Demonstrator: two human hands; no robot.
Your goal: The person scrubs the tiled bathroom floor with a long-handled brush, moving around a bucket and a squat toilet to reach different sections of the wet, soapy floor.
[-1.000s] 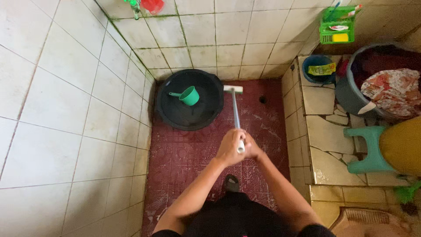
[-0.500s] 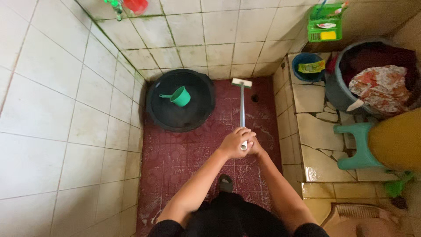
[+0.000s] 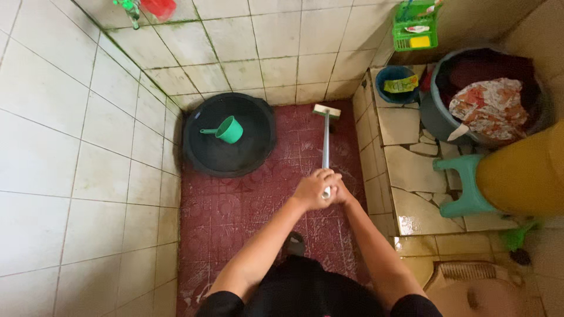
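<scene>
Both hands grip the top of a long-handled scrub brush [image 3: 325, 136]. My left hand [image 3: 312, 188] wraps the metal handle, and my right hand [image 3: 339, 192] clasps it just beside and below. The brush's pale head [image 3: 326, 111] rests on the wet red tiled floor [image 3: 235, 217] near the back wall. A black round basin [image 3: 229, 154] stands left of the brush with a green dipper [image 3: 226, 130] inside it.
White tiled walls close in at left and back. To the right is a raised tiled ledge [image 3: 411, 170] with a small blue bucket [image 3: 398, 82], a grey tub of laundry [image 3: 487, 100], a green stool [image 3: 461, 185] and a yellow container [image 3: 523, 173]. A green basket [image 3: 416, 26] hangs above.
The brush head has slid farther away toward the back wall, and my hands have followed it forward along the floor.
</scene>
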